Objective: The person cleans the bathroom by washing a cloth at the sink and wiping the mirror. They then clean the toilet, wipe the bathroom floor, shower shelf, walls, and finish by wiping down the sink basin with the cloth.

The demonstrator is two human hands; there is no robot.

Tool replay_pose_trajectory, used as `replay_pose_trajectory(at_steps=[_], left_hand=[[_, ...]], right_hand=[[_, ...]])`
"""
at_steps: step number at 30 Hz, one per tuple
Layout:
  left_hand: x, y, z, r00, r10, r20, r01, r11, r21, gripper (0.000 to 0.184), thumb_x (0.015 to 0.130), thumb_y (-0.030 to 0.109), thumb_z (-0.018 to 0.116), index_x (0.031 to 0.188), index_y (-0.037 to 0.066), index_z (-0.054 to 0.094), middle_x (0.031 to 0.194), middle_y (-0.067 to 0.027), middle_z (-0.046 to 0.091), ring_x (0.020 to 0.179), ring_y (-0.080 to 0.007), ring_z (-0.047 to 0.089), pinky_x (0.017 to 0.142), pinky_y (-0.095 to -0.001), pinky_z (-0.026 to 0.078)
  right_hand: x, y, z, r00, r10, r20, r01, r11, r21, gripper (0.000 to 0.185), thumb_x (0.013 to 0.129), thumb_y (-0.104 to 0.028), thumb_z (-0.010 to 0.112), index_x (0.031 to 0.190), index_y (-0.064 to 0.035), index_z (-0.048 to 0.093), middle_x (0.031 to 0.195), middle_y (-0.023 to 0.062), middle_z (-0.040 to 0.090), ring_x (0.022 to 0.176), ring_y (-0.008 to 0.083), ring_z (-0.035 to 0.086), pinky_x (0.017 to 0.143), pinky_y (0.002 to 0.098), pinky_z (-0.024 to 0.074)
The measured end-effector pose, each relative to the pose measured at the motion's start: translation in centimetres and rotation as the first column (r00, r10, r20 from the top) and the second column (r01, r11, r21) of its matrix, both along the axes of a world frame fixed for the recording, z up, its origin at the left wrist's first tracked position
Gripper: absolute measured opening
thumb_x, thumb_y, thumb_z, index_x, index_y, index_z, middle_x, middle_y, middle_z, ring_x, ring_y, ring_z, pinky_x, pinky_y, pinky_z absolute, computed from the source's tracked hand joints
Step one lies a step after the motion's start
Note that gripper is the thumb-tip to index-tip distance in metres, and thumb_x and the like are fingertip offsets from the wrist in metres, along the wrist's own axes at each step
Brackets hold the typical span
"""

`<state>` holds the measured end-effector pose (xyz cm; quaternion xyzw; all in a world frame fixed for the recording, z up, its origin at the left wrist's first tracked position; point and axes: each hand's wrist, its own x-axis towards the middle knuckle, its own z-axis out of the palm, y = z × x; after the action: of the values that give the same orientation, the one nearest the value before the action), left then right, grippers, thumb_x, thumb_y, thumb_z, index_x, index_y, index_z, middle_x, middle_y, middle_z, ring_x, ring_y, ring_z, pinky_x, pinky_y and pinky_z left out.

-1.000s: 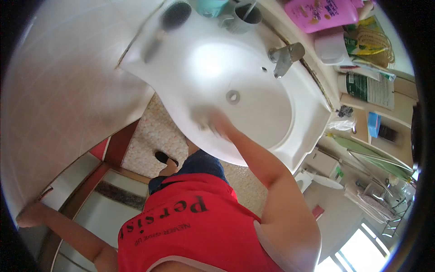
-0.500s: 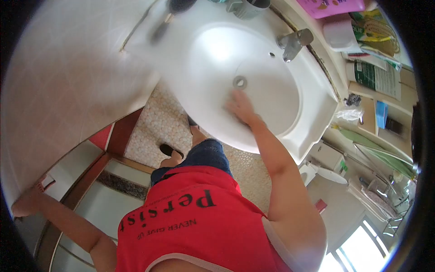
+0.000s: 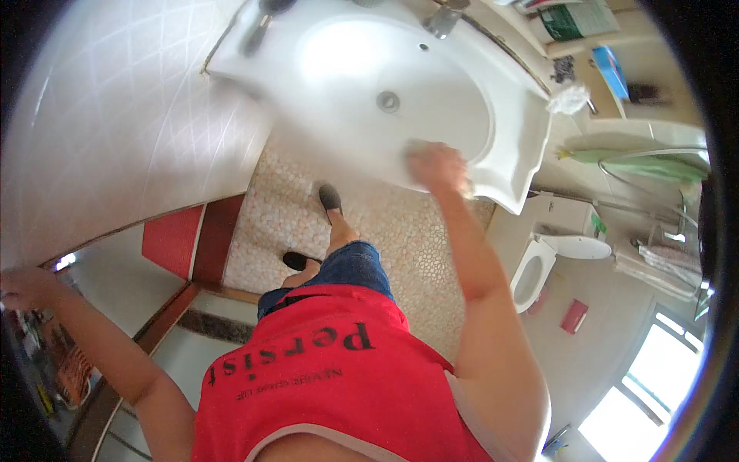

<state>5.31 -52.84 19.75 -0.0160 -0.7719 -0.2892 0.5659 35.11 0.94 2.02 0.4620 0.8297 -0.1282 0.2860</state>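
My right hand (image 3: 439,165) is over the front rim of the white washbasin (image 3: 508,146). Its fingers look curled and are blurred; a greyish smear shows by the fingertips, and what they hold, if anything, I cannot make out. Behind it in the bowl is the round drain (image 3: 388,102), with the metal tap (image 3: 446,18) at the back edge. At the far left of the view, my left hand (image 3: 27,289) is raised near the doorway, its fingers too blurred and cut off to read. Clutter (image 3: 73,369) shows beyond that forearm.
A dark-headed brush (image 3: 262,31) lies on the basin's left ledge. Shelves on the right hold a green-and-white tube (image 3: 570,21) and a blue box (image 3: 610,71). A toilet (image 3: 533,273) with its lid up stands to the right. Tiled wall (image 3: 138,115) borders the left.
My right hand has moved from beside the drain back to the basin's front rim, its fingers now curled. My left hand sits higher in the view. The camera has shifted, showing more of the toilet and window.
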Motion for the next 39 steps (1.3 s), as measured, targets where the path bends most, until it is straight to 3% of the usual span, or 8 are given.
replay_pose_trajectory(at_steps=[8, 10, 13, 17, 30, 33, 34, 39], left_hand=[[-1.3, -6.5, -3.2, 0.931, -0.257, 0.26, 0.296, 0.947, -0.124, 0.043, 0.091, 0.028, 0.056, 0.118, -0.006, 0.053, 0.119, -0.0184, 0.056, 0.104, -0.0286, 0.055, 0.087, -0.0356, 0.043], [1.0, -9.1, -6.4, 0.9, -0.29, 0.324, 0.353, 0.922, -0.156, 0.047, 0.091, 0.025, 0.057, 0.126, -0.004, 0.045, 0.116, -0.0168, 0.057, 0.103, -0.0232, 0.055, 0.086, -0.0336, 0.044], [7.9, -11.8, -12.9, 0.751, -0.331, 0.571, 0.303, 0.941, 0.147, 0.051, 0.092, 0.027, 0.055, 0.135, 0.004, 0.04, 0.129, -0.0147, 0.048, 0.109, -0.0234, 0.052, 0.088, -0.0336, 0.043], [15.0, -7.9, -12.9, 0.529, -0.217, 0.82, 0.051, 0.973, 0.224, 0.056, 0.093, 0.033, 0.053, 0.14, 0.01, 0.035, 0.139, -0.0149, 0.036, 0.114, -0.0281, 0.049, 0.092, -0.0339, 0.042], [13.6, -4.7, -17.1, 0.412, -0.293, 0.863, 0.401, 0.909, 0.117, 0.043, 0.095, 0.027, 0.049, 0.132, 0.007, 0.044, 0.133, -0.0115, 0.043, 0.101, -0.0226, 0.052, 0.085, -0.0341, 0.045], [14.2, -2.9, -15.2, 0.373, -0.4, 0.837, 0.43, 0.874, 0.226, 0.038, 0.095, 0.024, 0.05, 0.129, 0.007, 0.048, 0.13, -0.0088, 0.046, 0.1, -0.0211, 0.052, 0.087, -0.0325, 0.044], [14.6, -3.7, -15.1, 0.363, -0.419, 0.832, 0.437, 0.865, 0.246, 0.037, 0.095, 0.023, 0.05, 0.128, 0.007, 0.048, 0.13, -0.0079, 0.046, 0.1, -0.0208, 0.052, 0.088, -0.032, 0.043], [21.0, -9.2, -16.6, 0.393, -0.265, 0.88, 0.202, 0.959, 0.198, 0.035, 0.095, 0.022, 0.05, 0.127, 0.009, 0.05, 0.125, -0.009, 0.05, 0.103, -0.0208, 0.053, 0.089, -0.0339, 0.043]], right_hand=[[38.1, 8.3, -11.5, 0.903, -0.429, 0.028, 0.408, 0.875, 0.262, 0.045, 0.085, -0.04, 0.053, 0.115, -0.0069, 0.061, 0.11, 0.0163, 0.063, 0.103, 0.0315, 0.058, 0.089, 0.0396, 0.0459], [32.0, 1.6, -4.9, 0.345, -0.748, -0.567, 0.926, 0.369, 0.076, 0.042, 0.084, -0.028, 0.056, 0.115, -0.0009, 0.06, 0.108, 0.0158, 0.064, 0.1, 0.0289, 0.06, 0.087, 0.0372, 0.0463], [28.6, 4.3, -10.4, -0.284, -0.195, -0.939, 0.713, 0.612, -0.343, 0.034, 0.083, -0.017, 0.057, 0.112, 0.0012, 0.062, 0.11, 0.0138, 0.062, 0.099, 0.0228, 0.059, 0.083, 0.0347, 0.0466], [15.9, 9.4, -9.1, 0.49, -0.497, -0.716, 0.858, 0.421, 0.295, 0.052, 0.082, -0.042, 0.057, 0.127, -0.0165, 0.054, 0.129, 0.0153, 0.047, 0.117, 0.0323, 0.042, 0.095, 0.0447, 0.038], [2.7, -19.9, -9.6, 0.458, -0.088, -0.884, -0.36, 0.891, -0.275, 0.042, 0.081, -0.013, 0.06, 0.121, -0.0055, 0.051, 0.123, 0.0185, 0.05, 0.115, 0.034, 0.047, 0.095, 0.0411, 0.0395], [4.3, -16.8, -10.9, 0.526, -0.579, -0.623, 0.408, 0.815, -0.412, 0.052, 0.085, -0.027, 0.059, 0.128, -0.0018, 0.045, 0.126, 0.0202, 0.047, 0.118, 0.0338, 0.045, 0.099, 0.0428, 0.0385], [5.4, -14.5, -10.6, -0.199, -0.887, -0.416, 0.47, 0.287, -0.835, 0.059, 0.087, -0.03, 0.057, 0.135, -0.0046, 0.036, 0.128, 0.0192, 0.045, 0.117, 0.0315, 0.046, 0.096, 0.0431, 0.0408], [2.4, -9.0, -7.8, -0.765, -0.603, -0.228, 0.225, 0.083, -0.971, 0.044, 0.09, -0.033, 0.041, 0.124, -0.0048, 0.044, 0.112, 0.0109, 0.054, 0.101, 0.0252, 0.053, 0.084, 0.0397, 0.0479]])
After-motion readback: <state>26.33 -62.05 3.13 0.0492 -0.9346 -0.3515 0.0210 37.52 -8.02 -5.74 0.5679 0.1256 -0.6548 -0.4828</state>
